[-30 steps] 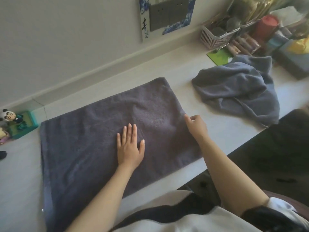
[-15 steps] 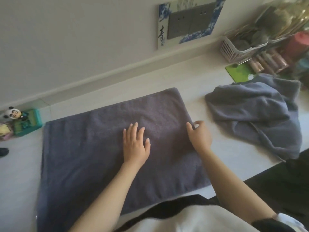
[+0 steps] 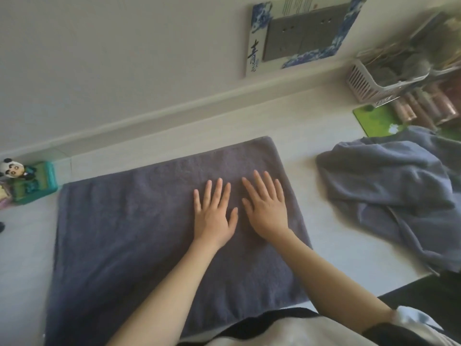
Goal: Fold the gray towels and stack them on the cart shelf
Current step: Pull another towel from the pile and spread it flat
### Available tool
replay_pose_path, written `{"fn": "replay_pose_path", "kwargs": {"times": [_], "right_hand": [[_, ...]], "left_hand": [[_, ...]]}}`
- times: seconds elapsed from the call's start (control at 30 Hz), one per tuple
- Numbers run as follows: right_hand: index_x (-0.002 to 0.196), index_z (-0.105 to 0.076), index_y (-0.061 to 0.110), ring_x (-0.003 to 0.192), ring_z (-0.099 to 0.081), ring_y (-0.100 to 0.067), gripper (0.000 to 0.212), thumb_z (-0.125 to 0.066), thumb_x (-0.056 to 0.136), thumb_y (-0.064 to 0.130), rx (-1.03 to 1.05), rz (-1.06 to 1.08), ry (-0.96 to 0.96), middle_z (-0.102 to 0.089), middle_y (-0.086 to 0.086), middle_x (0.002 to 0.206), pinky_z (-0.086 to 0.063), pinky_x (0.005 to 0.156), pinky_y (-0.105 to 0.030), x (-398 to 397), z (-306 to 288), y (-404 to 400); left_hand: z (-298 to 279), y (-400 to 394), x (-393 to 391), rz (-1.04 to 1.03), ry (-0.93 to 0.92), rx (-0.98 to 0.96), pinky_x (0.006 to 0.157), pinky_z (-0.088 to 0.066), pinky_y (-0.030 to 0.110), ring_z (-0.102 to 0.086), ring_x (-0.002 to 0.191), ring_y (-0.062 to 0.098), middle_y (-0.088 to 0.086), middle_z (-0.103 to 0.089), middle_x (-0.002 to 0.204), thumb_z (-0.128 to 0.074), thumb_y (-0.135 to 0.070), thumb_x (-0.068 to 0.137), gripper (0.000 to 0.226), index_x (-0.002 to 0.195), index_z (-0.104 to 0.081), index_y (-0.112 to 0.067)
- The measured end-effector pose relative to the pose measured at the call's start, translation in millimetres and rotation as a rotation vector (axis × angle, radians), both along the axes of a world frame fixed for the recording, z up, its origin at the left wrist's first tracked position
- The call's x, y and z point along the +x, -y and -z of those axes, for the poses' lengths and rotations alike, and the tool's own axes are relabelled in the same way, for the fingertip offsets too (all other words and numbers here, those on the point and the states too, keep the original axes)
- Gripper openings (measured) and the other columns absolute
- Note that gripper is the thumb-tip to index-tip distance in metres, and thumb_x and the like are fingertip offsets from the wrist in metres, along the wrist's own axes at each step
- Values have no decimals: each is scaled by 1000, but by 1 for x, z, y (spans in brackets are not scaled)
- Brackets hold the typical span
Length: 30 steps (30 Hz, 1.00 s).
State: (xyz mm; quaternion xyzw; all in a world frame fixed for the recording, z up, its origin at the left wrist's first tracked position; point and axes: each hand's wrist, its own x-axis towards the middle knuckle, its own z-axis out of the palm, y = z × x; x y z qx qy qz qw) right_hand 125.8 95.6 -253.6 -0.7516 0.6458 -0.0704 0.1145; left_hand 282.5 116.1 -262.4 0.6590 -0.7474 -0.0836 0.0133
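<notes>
Gray towel spread flat on the tabletop at frame centre, left hand and right hand side by side, fingers straight, palms pressing its right half, second gray towel crumpled at right, apart from the first.

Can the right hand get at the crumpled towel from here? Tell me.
Probably yes. The right hand lies flat on the spread towel, holding nothing, and only bare counter separates it from the crumpled towel.

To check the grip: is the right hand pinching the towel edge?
No, the right hand lies flat with straight fingers on the spread gray towel.
</notes>
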Motion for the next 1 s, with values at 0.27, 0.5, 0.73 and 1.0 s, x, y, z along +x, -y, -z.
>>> {"fn": "replay_pose_path", "kwargs": {"times": [0.27, 0.5, 0.73, 1.0], "right_hand": [[149, -7, 38, 146, -1, -24, 61, -7, 91, 57, 186, 118, -157, -5, 3, 159, 2, 117, -45, -30, 7, 32], [148, -26, 22, 145, -9, -29, 55, -22, 96, 41, 74, 68, -119, -19, -7, 157, 3, 117, -45, -8, -8, 20], [147, -22, 32, 143, -9, -24, 60, -14, 96, 61, 178, -277, -138, -24, 0, 154, 0, 114, -42, 34, 3, -68], [149, -3, 33, 146, 4, -25, 62, 3, 91, 53, 207, -62, -194, 2, 4, 157, 11, 115, -44, 62, -4, -88]], "left_hand": [[8, 18, 65, -324, 94, 100, 112, 7, 57, -1, 146, 32, 1, -8, 160, -11, -64, 87, 71, 151, -12, -33], [-1, -5, 88, -304, -52, 44, 116, -1, 52, -11, 146, 28, 11, -15, 158, -21, -48, 92, 66, 149, -26, -16], [7, -67, 103, -303, 19, 37, 113, -16, 54, -30, 140, 32, 11, -34, 151, -29, -46, 90, 62, 145, -37, -19], [3, -122, 193, -447, 41, 73, 111, -17, 58, -29, 140, 35, 14, -32, 152, -23, -51, 89, 68, 145, -37, -16]]}}
